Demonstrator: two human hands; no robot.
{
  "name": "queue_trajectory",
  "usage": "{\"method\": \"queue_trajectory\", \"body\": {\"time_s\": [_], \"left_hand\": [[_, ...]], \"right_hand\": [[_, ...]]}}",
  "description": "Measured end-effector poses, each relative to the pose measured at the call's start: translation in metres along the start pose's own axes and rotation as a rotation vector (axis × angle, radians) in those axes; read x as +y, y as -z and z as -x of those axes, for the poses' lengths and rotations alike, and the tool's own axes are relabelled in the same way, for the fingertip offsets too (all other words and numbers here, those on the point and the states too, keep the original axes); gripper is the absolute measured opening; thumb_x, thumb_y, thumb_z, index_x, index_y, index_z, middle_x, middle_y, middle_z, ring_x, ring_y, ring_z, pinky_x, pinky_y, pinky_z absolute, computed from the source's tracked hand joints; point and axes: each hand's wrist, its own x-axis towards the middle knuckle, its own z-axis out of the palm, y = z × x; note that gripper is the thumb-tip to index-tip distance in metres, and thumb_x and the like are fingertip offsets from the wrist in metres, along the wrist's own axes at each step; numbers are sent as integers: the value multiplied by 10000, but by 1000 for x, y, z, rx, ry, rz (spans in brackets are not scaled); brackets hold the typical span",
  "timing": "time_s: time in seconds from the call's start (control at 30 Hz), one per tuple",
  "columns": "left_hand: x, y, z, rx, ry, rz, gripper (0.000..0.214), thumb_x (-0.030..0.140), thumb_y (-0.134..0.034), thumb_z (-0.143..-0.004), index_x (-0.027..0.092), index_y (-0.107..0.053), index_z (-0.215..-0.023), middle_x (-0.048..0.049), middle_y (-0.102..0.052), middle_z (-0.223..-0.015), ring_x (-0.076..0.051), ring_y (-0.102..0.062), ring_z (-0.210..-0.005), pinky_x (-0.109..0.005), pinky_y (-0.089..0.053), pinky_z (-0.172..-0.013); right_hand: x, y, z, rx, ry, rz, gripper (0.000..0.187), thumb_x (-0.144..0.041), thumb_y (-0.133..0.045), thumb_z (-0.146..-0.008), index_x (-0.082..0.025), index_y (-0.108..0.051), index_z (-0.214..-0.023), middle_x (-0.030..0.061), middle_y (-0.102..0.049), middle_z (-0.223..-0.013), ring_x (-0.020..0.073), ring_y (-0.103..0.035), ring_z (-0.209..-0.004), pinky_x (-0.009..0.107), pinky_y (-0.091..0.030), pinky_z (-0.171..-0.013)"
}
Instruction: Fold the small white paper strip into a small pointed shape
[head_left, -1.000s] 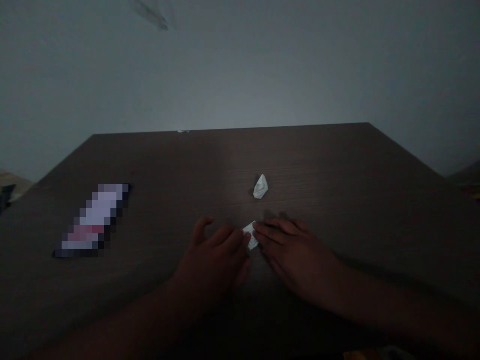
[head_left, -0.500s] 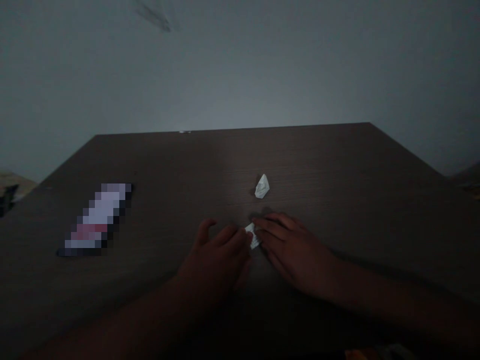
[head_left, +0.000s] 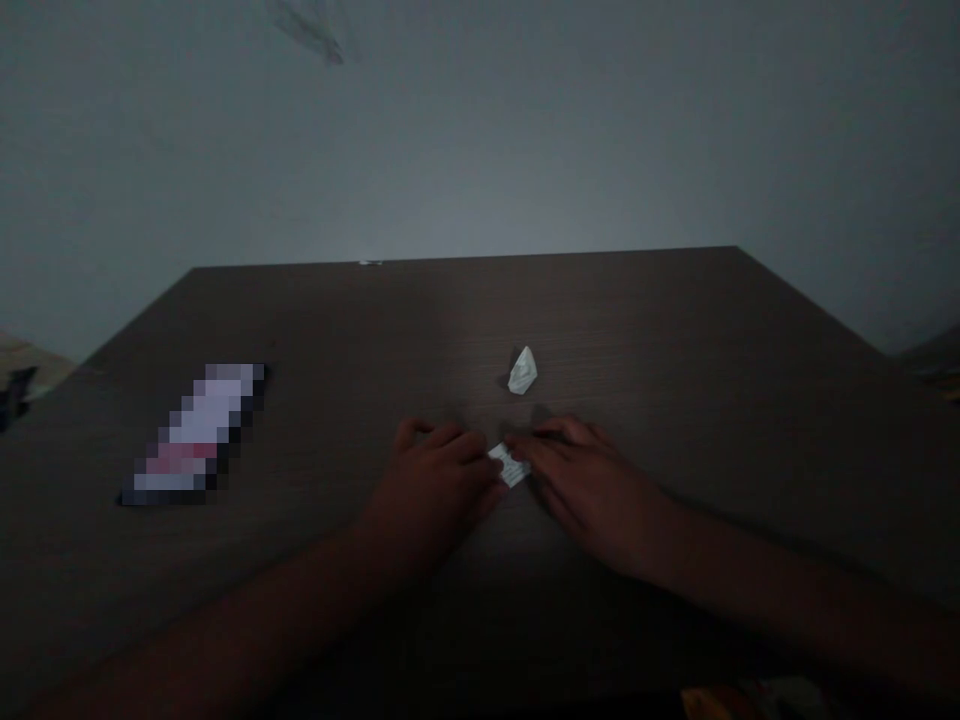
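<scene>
In dim light both my hands rest on a dark wooden table [head_left: 675,340]. My left hand [head_left: 435,480] and my right hand [head_left: 581,475] meet at a small white folded paper [head_left: 509,466], fingertips pressed on it from either side, fingers drawn together. Most of that paper is hidden under the fingers. A second small white folded paper piece [head_left: 522,371] stands on the table just beyond my hands, untouched.
A flat rectangular blurred-out object [head_left: 195,435] lies on the table's left side. A pale wall rises behind the table's far edge. Something yellowish [head_left: 705,700] shows at the bottom right edge.
Both hands have shifted slightly away from me along the table. The left fingers have curled in closer over the paper, and the paper between them has turned a little.
</scene>
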Motion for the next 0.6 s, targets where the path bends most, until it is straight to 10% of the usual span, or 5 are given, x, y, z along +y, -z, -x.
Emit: {"method": "queue_trajectory", "body": {"time_s": [0.6], "left_hand": [[0, -5, 2, -5, 3, 16, 80, 247, -738, -1083, 210, -799, -1047, -54, -789, -1114, -303, -711, -1093, -502, -452, -1019]], "right_hand": [[29, -2, -14, 118, 139, -206, 301, -157, -550, -1126, -206, -706, -1379, 150, -786, -1381, 317, -698, -1286, 559, -547, -1152]]}}
